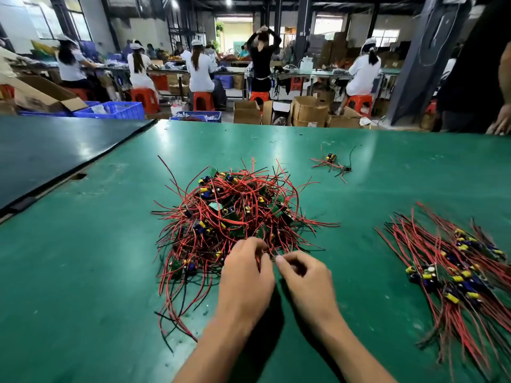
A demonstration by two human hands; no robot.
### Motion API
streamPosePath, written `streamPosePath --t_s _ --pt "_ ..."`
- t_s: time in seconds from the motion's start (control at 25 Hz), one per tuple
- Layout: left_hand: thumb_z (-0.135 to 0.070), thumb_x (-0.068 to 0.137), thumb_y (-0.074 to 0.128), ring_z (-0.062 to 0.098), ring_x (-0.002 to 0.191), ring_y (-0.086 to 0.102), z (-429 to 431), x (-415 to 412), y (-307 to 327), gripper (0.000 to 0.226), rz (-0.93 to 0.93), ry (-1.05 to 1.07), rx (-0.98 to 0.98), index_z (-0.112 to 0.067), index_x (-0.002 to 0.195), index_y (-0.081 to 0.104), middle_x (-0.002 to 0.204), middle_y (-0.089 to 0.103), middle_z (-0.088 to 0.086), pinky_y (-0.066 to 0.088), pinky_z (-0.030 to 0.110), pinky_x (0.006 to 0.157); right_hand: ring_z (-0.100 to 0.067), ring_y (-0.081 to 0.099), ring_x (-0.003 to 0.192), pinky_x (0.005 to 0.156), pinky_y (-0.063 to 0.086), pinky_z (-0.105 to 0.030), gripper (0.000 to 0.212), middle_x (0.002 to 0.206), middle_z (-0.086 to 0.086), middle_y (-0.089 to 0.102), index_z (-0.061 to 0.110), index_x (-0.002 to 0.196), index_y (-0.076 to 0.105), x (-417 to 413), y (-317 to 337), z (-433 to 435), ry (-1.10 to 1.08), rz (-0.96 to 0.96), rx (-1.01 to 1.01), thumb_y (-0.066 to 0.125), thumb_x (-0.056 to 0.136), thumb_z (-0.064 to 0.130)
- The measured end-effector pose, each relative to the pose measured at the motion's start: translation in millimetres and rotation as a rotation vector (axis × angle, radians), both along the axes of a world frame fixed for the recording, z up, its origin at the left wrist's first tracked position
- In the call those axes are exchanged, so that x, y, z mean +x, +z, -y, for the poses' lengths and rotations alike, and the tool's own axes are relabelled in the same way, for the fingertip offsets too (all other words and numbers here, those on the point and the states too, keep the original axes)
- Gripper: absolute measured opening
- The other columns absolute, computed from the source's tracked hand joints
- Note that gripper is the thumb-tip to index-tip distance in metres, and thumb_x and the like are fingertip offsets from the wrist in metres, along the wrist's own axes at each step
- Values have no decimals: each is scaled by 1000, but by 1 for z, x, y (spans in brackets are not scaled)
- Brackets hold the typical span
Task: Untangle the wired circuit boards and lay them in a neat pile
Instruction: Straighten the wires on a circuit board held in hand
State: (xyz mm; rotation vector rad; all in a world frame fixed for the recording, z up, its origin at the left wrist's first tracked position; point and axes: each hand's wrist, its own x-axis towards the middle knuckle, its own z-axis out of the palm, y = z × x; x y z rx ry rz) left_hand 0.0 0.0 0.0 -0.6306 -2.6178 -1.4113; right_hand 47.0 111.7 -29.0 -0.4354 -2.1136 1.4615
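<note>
Head view, workbench. Your left hand [244, 275] and right hand [307, 280] meet side by side at the near edge of the tangle [232, 214], a loose mound of small green boards with blue and yellow parts, knotted in red and black wires. The tangle lies at the middle of the green table [83, 272], directly ahead of you.

Left hand: your fingers are curled down into the wires at the mound's near edge and grip them; the fingertips are buried among the strands, so which wires they hold cannot be told. Right hand: your thumb and forefinger are pressed together, pinching a thin strand of the tangle just beside your left knuckles; the other fingers are curled loosely under the palm.

To your right, well apart from the tangle, lies the pile [453, 272]: boards laid close together with their wires running roughly parallel, fanning toward the near right corner. A stray board [331, 161] with a few wires lies alone farther back, between the tangle and the table's far edge.

A dark sheet [55, 150] covers the far left of the bench. Another person's hand [500, 123] rests at the far right edge. Beyond, workers [199, 67] sit on red stools [203, 100] at long benches, among cardboard boxes [308, 110] and blue crates [110, 109].
</note>
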Motion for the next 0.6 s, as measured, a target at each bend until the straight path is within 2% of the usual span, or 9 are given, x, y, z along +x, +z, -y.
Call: streamPosePath --t_s 0.08,0.12,0.2,0.28,0.4,0.52,0.6 --pt "-20 92 58 22 96 62 -14 -16 -4 28 -195 44 -108 -19 120 61 117 60 -1 51 37 83 -7 63 66 67 51 -29 16 72 10 72 21 77 73 -19 -3 -7 -118 -34 -1 71 92 27" --pt "-23 92 57 25 97 63 -20 -21 -6 36 -218 68 -144 -20 128 57 126 57 1 53 39 80 -8 60 63 64 50 -31 17 69 9 71 21 76 73 -26 -6 -13 -131 -31 -45 70 92 28" --pt "-28 93 56 30 102 64 -31 -30 -7 51 -182 133 -291 -24 142 43 142 46 7 51 40 79 -11 47 51 53 38 -28 19 57 8 61 22 77 72 -33 -8 -27 -136 -50 -226 68 90 35" --pt "-30 94 53 33 103 64 -36 -34 -16 56 -139 177 -411 -23 147 35 149 38 12 49 39 78 -11 37 50 53 29 -27 19 54 9 51 22 78 71 -32 -16 -31 -135 -68 -280 67 88 38" --pt "-29 95 53 35 102 64 -36 -40 -13 50 -114 201 -394 -20 142 38 146 41 11 49 41 78 -9 42 56 55 33 -29 18 57 10 54 21 78 71 -28 -15 -25 -130 -76 -220 68 92 32" --pt "-24 93 56 33 95 65 -29 -38 -8 40 -177 177 -274 -19 130 45 124 59 7 51 41 76 -7 37 52 53 29 -27 19 54 12 49 19 79 70 -22 -15 -24 -115 -81 -235 68 94 30" --pt "-21 91 58 30 89 66 -26 -37 -7 34 -209 160 -229 -19 124 47 115 63 5 54 42 73 -8 37 52 53 29 -27 18 54 12 50 20 79 70 -16 -16 -24 -108 -85 -248 68 94 30"
